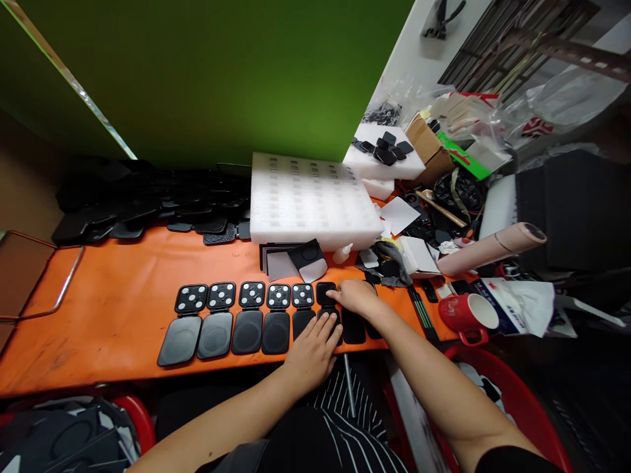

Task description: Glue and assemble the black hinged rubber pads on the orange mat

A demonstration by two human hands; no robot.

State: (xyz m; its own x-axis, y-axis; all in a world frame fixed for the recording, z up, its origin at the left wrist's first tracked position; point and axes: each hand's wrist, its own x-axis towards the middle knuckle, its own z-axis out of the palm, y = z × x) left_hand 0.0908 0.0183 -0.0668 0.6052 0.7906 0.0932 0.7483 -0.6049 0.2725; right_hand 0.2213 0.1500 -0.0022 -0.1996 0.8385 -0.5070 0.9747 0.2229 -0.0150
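Hinged black pieces lie unfolded in a row along the front of the orange table (123,269). On the left, several small upper plates (191,299) carry white dots, with larger dark pads (180,340) below them. My left hand (314,348) rests with its fingers spread on a lower pad right of centre. My right hand (352,297) touches the small black plate (323,293) above that pad, its fingers mostly bent and partly hidden. Whether it pinches anything does not show.
Behind the row stands a white foam block (313,203), beside a small bottle (342,253). Black parts (148,203) are piled at back left. A red mug (466,315) and pink tumbler (493,248) stand right. Red tubs (527,401) flank my lap.
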